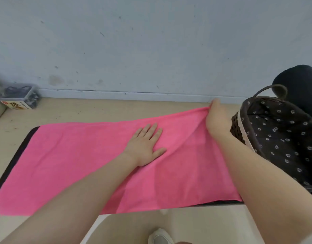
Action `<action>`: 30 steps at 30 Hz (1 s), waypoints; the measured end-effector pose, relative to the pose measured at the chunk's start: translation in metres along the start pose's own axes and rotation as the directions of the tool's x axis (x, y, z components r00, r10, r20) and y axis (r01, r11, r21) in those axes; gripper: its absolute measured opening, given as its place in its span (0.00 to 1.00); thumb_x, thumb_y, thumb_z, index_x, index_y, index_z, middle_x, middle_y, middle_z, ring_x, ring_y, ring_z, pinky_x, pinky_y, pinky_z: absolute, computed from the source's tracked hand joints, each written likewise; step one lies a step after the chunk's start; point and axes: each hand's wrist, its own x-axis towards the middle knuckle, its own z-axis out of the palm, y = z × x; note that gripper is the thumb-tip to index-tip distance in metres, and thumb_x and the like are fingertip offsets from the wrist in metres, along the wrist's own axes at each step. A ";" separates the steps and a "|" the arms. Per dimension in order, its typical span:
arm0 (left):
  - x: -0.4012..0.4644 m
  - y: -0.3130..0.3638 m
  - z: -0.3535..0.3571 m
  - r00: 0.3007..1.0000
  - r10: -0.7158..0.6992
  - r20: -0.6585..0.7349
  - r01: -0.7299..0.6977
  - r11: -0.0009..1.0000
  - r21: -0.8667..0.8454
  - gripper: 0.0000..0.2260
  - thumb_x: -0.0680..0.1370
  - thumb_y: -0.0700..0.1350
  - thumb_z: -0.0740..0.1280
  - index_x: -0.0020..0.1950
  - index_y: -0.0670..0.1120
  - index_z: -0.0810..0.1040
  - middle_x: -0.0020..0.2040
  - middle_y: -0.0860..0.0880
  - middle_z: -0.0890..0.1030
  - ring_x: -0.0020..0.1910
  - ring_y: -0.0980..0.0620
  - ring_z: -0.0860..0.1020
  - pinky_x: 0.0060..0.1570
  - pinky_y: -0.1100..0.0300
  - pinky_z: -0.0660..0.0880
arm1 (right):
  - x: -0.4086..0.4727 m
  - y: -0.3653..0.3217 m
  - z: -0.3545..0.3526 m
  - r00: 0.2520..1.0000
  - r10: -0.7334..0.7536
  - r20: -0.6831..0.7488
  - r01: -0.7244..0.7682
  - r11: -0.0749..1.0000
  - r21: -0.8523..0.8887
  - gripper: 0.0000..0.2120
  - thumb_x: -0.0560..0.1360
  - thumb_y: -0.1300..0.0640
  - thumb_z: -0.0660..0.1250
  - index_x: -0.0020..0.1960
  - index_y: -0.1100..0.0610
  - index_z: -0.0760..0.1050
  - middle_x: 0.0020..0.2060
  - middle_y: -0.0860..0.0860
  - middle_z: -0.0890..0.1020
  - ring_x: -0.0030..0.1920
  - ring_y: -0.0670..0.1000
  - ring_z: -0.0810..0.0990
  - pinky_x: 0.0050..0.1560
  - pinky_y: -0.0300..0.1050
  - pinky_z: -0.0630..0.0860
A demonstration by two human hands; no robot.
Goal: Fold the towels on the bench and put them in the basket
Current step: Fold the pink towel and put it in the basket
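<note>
One bright pink terry towel spread flat over dark-edged bench, single layer. Left hand open, palm pressed flat mid-cloth as anchor. Right hand pinched shut on far right corner, lifted just beside brown wicker basket with floral fabric lining. First fold likely starting. Next: carry corner leftward over left hand, match edges, smooth.

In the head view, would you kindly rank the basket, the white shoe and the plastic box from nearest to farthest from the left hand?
1. Basket: to the right of the left hand, beyond the right hand.
2. White shoe: on the floor below, at the frame's bottom edge.
3. Plastic box: far left, against the wall.
</note>
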 end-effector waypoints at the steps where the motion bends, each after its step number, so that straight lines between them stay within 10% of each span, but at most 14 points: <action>1: 0.007 0.001 0.000 1.000 -0.007 -0.003 0.007 1.000 0.010 0.43 0.65 0.69 0.32 0.77 0.51 0.42 0.78 0.49 0.42 0.77 0.50 0.43 0.74 0.54 0.40 | 0.007 -0.001 -0.001 0.999 -0.021 -0.026 0.021 1.000 -0.002 0.15 0.75 0.69 0.49 0.59 0.63 0.67 0.56 0.62 0.74 0.55 0.63 0.74 0.53 0.56 0.71; 5: 0.019 0.000 0.001 1.000 -0.012 -0.021 0.012 1.000 0.018 0.44 0.65 0.69 0.33 0.77 0.50 0.43 0.78 0.49 0.43 0.77 0.50 0.44 0.74 0.53 0.41 | -0.014 -0.017 0.016 0.981 -0.163 0.100 0.185 0.947 -0.264 0.22 0.77 0.64 0.54 0.71 0.61 0.60 0.73 0.63 0.60 0.72 0.62 0.59 0.71 0.56 0.55; 10: 0.001 0.003 0.002 0.995 -0.060 -0.085 0.055 0.997 -0.062 0.42 0.66 0.63 0.31 0.77 0.46 0.43 0.78 0.49 0.43 0.77 0.52 0.43 0.73 0.57 0.39 | -0.120 -0.023 0.050 0.753 -0.566 0.335 0.601 0.799 -0.001 0.35 0.74 0.40 0.37 0.77 0.54 0.47 0.77 0.52 0.47 0.77 0.53 0.45 0.74 0.48 0.38; 19: -0.075 0.005 0.011 0.988 -0.153 0.006 0.153 0.986 -0.068 0.43 0.66 0.64 0.30 0.77 0.47 0.45 0.78 0.49 0.44 0.77 0.52 0.44 0.73 0.57 0.39 | -0.145 0.060 0.026 0.897 -0.180 0.403 0.298 0.921 -0.252 0.31 0.79 0.37 0.40 0.77 0.50 0.38 0.77 0.51 0.41 0.77 0.53 0.41 0.75 0.51 0.40; 25: -0.108 0.033 0.002 0.989 -0.135 0.055 0.141 0.983 -0.119 0.32 0.78 0.62 0.43 0.78 0.46 0.44 0.78 0.48 0.45 0.77 0.50 0.45 0.75 0.54 0.45 | -0.181 0.091 -0.005 0.916 -0.213 0.340 0.233 0.972 -0.017 0.27 0.81 0.46 0.50 0.77 0.56 0.52 0.77 0.54 0.48 0.77 0.55 0.48 0.76 0.50 0.48; 30: -0.130 0.045 0.012 0.988 -0.109 0.106 0.114 0.992 -0.045 0.30 0.80 0.61 0.48 0.77 0.50 0.41 0.78 0.48 0.40 0.77 0.49 0.41 0.75 0.52 0.41 | -0.206 0.114 -0.016 0.881 -0.218 0.420 0.301 0.943 -0.144 0.39 0.77 0.41 0.59 0.77 0.57 0.44 0.77 0.57 0.43 0.77 0.56 0.48 0.75 0.50 0.51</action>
